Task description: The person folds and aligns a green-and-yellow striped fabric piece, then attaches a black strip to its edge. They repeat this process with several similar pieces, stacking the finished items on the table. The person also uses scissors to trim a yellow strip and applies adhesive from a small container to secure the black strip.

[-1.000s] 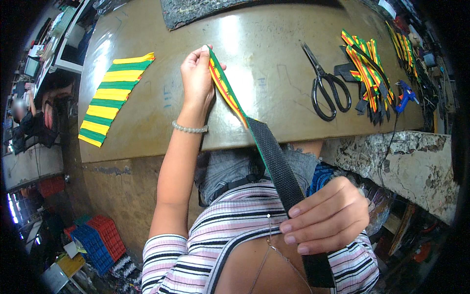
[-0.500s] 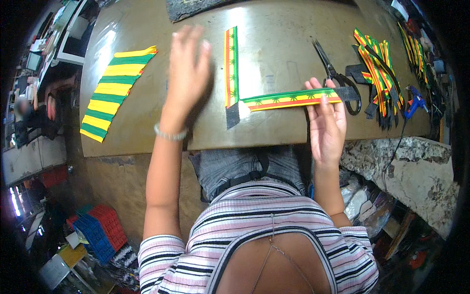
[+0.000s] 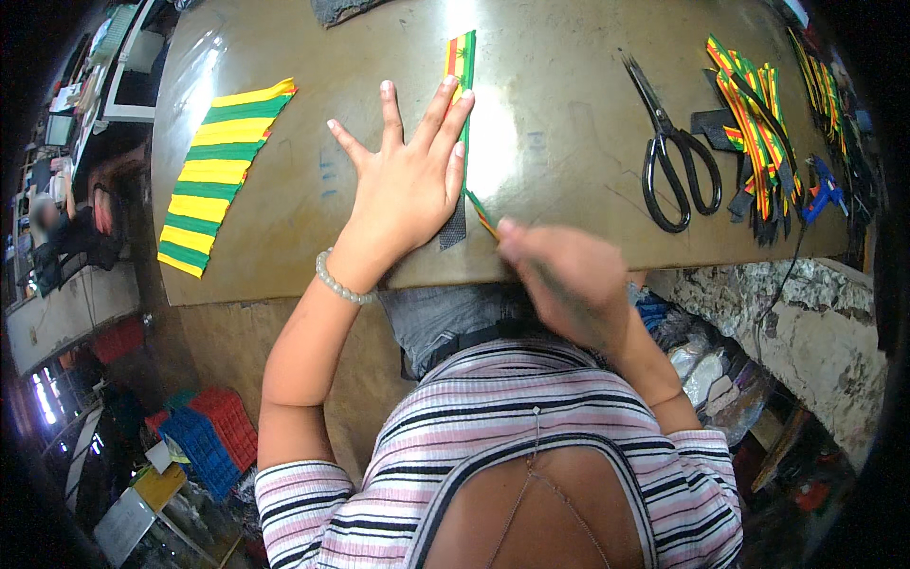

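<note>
A red, yellow and green ribbon strip [image 3: 461, 57] with leaf shapes runs lengthwise on the table. My left hand [image 3: 406, 185] lies flat across it, fingers spread, thumb and index side pressing on the strip. A black ribbed end piece [image 3: 453, 228] shows below that hand, near the table's front edge. My right hand [image 3: 573, 275], smeared by motion, is closed on the strip's other arm, which turns edge-on from the corner toward me. Most of that arm is hidden by the hand. To the right lie black-handled scissors [image 3: 673, 156], apart from both hands.
A row of yellow and green folded strips [image 3: 213, 180] lies at the table's left. On the right are a bundle of coloured strips [image 3: 758, 133] and a blue glue gun [image 3: 825, 194] with a cord. A dark slab [image 3: 343, 9] sits at the far edge.
My left hand has come down from the air onto the strip. My right hand has moved toward me and left, drawing the sideways arm off the table beside the scissors.
</note>
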Tool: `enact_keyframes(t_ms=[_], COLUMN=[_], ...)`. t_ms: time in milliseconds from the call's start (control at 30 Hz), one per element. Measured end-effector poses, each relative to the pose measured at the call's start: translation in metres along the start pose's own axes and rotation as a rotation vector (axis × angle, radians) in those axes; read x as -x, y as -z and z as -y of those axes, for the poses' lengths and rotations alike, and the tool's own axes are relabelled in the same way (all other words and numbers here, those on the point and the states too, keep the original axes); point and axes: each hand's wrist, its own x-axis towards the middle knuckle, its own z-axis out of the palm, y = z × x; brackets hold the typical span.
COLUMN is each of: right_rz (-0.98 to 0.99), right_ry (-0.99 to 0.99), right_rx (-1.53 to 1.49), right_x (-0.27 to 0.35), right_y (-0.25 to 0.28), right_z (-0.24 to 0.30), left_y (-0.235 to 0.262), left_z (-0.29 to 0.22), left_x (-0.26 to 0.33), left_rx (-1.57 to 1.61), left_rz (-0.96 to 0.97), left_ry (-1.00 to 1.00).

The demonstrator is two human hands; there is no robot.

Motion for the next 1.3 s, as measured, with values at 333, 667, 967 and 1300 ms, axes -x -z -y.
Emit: enact_keyframes(t_ms=[333, 667, 967, 1300], right_rz=[-0.020, -0.376, -0.138, -0.270], right_ry=[-0.023, 0.156, 0.086, -0.548], right_rx=[-0.279, 0.091, 0.191, 0.956], right_x=[-0.011, -0.067, -0.094, -0.028], right_y=[0.023, 0.026, 0.026, 0.220], right_z=[0.014, -0.032, -0.034, -0.127], left_y=[-0.003, 0.013, 0.023, -0.011], left_z=[-0.004, 0.018, -0.006, -0.048], left_x=[-0.002, -0.042, -0.083, -0.103], left_rx=[0.024, 0.680, 2.469, 2.836], left_rz=[-0.012, -0.193, 0.480, 0.689], left_ry=[0.036, 0.272, 0.027, 0.188])
